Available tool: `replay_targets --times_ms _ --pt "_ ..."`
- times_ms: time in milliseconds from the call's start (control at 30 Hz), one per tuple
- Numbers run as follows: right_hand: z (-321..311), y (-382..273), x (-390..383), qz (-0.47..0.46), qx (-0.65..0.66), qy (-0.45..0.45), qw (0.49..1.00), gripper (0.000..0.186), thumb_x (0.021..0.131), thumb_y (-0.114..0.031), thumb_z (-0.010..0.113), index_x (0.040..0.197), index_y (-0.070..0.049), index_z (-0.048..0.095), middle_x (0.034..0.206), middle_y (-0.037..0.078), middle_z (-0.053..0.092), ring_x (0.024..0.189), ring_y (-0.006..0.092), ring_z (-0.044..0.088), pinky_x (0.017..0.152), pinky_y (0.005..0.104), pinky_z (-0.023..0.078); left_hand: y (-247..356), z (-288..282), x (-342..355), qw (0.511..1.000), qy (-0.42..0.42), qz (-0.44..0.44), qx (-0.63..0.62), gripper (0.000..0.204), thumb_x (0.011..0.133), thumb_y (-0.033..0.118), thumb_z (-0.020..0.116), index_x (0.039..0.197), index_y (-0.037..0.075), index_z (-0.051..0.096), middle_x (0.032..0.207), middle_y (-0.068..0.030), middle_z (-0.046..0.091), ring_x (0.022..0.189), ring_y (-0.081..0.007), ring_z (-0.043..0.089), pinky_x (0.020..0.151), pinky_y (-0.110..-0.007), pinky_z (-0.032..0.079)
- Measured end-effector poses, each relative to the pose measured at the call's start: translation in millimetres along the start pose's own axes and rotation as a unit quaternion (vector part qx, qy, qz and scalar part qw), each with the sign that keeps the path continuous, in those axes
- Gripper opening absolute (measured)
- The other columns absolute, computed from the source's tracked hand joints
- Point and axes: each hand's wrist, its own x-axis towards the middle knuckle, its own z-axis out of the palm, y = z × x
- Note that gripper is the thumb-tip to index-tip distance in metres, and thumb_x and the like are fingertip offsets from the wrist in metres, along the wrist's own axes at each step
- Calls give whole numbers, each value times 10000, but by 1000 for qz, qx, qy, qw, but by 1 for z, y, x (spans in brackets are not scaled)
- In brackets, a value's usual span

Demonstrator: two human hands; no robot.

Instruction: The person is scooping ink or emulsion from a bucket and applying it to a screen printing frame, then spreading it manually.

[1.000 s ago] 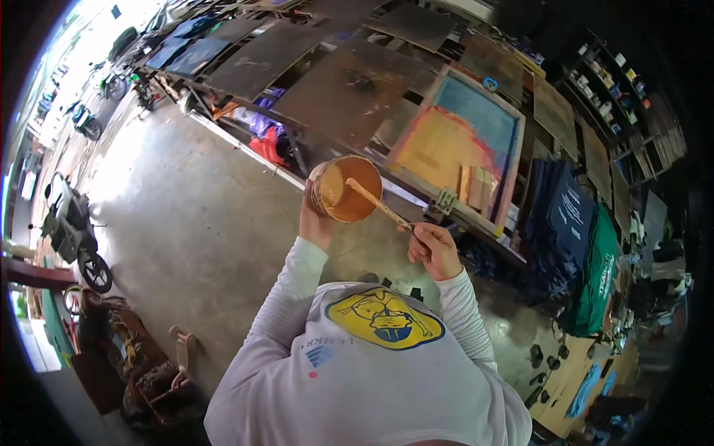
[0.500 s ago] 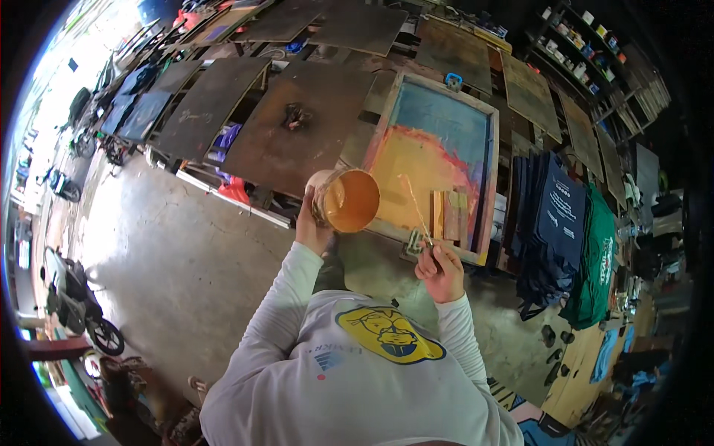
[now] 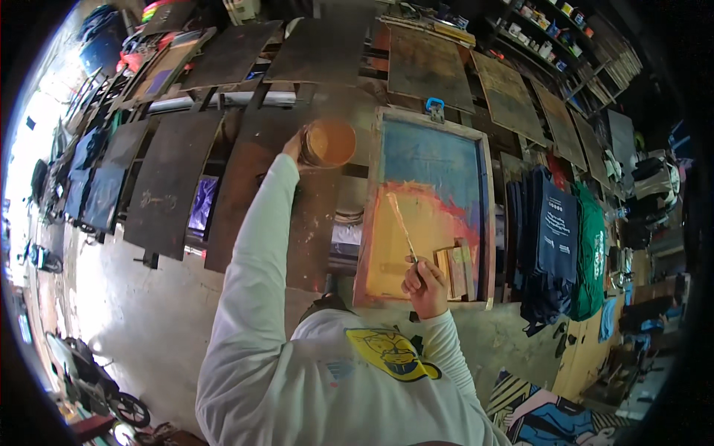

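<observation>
With my left arm stretched forward, my left hand (image 3: 293,146) is closed round the side of an orange-brown tub (image 3: 332,143), tilted so its inside faces me. The tub is over a dark board (image 3: 297,215). My right hand (image 3: 427,288) grips a thin paint-smeared stick (image 3: 401,225) pointing up and away. Beneath the stick is a wooden-framed printing screen (image 3: 483,201); its mesh is blue at the far end, with yellow and red paint over the near part. Wooden squeegees (image 3: 456,272) lie together at its near right corner, beside my right hand.
A blue clamp (image 3: 435,108) sits at the screen's far edge. Dark boards (image 3: 175,182) cover the racks to the left and beyond. Navy bags (image 3: 549,245) and green bags (image 3: 590,238) hang at the right. A motorbike (image 3: 97,379) stands at the lower left.
My left hand has carried the tub forward and slightly left, over the boards. The right hand still grips the stick, now over the screen's near part. My view has shifted, and I am nearer the racks.
</observation>
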Motion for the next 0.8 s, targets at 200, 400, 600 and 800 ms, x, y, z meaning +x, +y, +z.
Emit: replay_targets --times_ms 200,400,600,800 --pt "11 13 14 -13 -12 103 994 283 1029 -185 486 1175 26 606 669 -15 440 620 105 419 600 281 397 15 -15 115 989 -20 -67 130 591 919 584 542 1316 150 607 1287 -137 624 1180 -342 583 914 -588 486" --pt "3 24 9 -24 -11 190 981 278 1030 -204 477 1167 5 598 629 -34 404 589 97 411 589 277 396 23 -26 137 982 1 -136 129 597 906 591 560 1243 107 649 1122 -156 692 992 -355 660 800 -531 566" --pt "12 25 14 -32 -18 165 986 276 1018 -165 504 1169 44 602 689 -13 447 631 93 427 589 277 395 45 -38 147 976 105 -35 190 508 929 523 582 1055 40 680 879 -131 680 798 -308 693 681 -515 614" --pt "16 31 15 -26 -24 194 980 239 1024 -199 490 1115 -11 606 624 -30 407 580 98 408 577 279 385 51 -53 63 978 160 84 108 596 976 518 514 1237 -13 585 1216 -160 626 1139 -292 587 916 -483 533"
